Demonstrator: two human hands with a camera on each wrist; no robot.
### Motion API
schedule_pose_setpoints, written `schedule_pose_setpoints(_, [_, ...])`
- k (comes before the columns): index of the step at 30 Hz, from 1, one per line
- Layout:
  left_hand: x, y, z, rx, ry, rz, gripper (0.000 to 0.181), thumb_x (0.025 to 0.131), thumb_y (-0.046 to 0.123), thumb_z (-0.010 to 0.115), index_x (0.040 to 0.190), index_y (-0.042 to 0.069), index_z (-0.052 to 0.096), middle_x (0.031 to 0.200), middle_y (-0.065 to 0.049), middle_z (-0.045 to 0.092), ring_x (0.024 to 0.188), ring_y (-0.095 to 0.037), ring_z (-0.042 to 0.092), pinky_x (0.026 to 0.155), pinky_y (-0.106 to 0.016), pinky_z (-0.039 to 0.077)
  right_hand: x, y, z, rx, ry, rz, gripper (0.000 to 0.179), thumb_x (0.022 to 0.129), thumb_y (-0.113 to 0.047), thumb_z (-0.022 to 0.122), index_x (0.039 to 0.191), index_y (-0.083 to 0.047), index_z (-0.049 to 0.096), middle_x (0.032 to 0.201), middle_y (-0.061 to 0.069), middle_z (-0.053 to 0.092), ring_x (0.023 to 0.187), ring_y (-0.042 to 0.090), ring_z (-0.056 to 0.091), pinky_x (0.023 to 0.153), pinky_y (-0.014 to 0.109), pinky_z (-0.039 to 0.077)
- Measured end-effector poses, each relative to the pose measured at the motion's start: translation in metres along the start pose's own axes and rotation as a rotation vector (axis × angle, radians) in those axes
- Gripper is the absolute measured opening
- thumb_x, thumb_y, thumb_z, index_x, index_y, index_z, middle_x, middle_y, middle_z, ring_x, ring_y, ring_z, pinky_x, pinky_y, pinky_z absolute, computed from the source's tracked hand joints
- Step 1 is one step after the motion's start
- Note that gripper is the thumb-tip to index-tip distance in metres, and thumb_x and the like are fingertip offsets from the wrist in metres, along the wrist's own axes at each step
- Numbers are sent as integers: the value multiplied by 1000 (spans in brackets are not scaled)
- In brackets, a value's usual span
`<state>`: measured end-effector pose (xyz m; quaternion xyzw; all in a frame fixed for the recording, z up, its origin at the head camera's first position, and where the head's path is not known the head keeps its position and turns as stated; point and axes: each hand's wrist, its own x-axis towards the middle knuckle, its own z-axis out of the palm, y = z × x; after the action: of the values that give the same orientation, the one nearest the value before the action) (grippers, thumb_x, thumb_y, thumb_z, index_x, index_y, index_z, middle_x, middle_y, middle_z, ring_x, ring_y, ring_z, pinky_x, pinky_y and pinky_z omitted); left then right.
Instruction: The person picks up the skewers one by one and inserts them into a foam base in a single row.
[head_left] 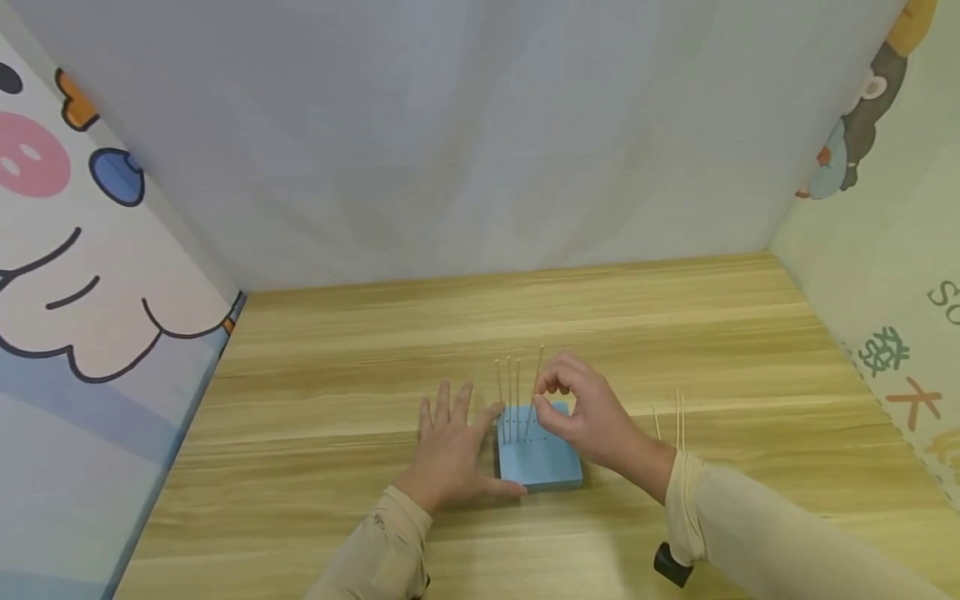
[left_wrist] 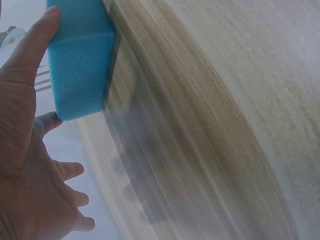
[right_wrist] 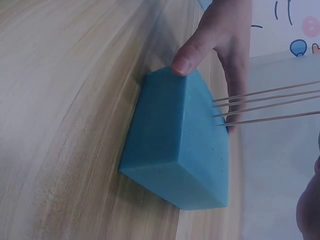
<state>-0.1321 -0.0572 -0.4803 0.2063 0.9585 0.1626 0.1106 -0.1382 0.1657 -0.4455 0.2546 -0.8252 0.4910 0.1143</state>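
So, the left hand (head_left: 450, 454), fingers spread apart, touches the blue block (head_left: 540, 464) on the table (head_left: 337, 350), three sticks (head_left: 510, 400) stand up in it, the right hand (head_left: 585, 408) pinches a leaning stick (head_left: 530, 416) at its top, and more sticks (head_left: 678, 421) are farther right.

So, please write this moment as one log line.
left hand: touches blue block | right hand: pinches stick | three other sticks: in block

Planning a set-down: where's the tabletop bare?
Free: tabletop left of the left hand, and along the back wall. Crowded: blue block with standing sticks, right hand over it; more sticks beside the right sleeve.
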Motion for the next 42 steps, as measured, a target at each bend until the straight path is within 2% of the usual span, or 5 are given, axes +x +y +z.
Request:
schedule_pose_setpoints(13, [-1, 0, -2, 8, -3, 4, 115, 64, 76, 86, 159, 22, 46, 170, -28, 23, 158, -57, 10, 125, -76, 10, -1, 0, 3, -42, -40, 0, 15, 87, 1, 67, 84, -13, 63, 87, -4, 59, 86, 12, 51, 76, 32, 47])
schedule_pose_setpoints(21, [-1, -1, -3, 18, 10, 5, 116, 64, 77, 86, 159, 23, 46, 171, -27, 23, 158, -57, 9, 125, -76, 8, 5, -3, 9, -86, -47, -41, 14, 88, -1, 68, 84, -13, 62, 87, 4, 60, 87, 12, 50, 79, 30, 46])
schedule_pose_setpoints(31, [1, 1, -1, 19, -10, -1, 117, 63, 77, 86, 159, 23, 46, 171, -27, 22, 158, -57, 9, 125, -77, 9, 1, -2, 5, -131, -40, 5, 15, 86, -2, 69, 83, -15, 62, 86, 4, 61, 85, 14, 51, 78, 31, 45])
schedule_pose_setpoints(37, [1, 0, 1, 16, 0, 3, 117, 63, 76, 87, 159, 22, 46, 171, -27, 23, 158, -58, 9, 124, -77, 8, -4, 0, -6, -140, -79, 7, 11, 88, -3, 71, 92, -12, 66, 91, 2, 63, 87, 20, 55, 78, 34, 49])
schedule_pose_setpoints(42, [1, 1, 1, 9, 1, 2, 118, 63, 75, 87, 159, 22, 46, 171, -28, 23, 158, -57, 10, 125, -76, 8, -18, 12, -33, -216, -85, 16, 15, 87, 0, 73, 96, -11, 67, 93, -2, 62, 89, 13, 52, 78, 33, 48])
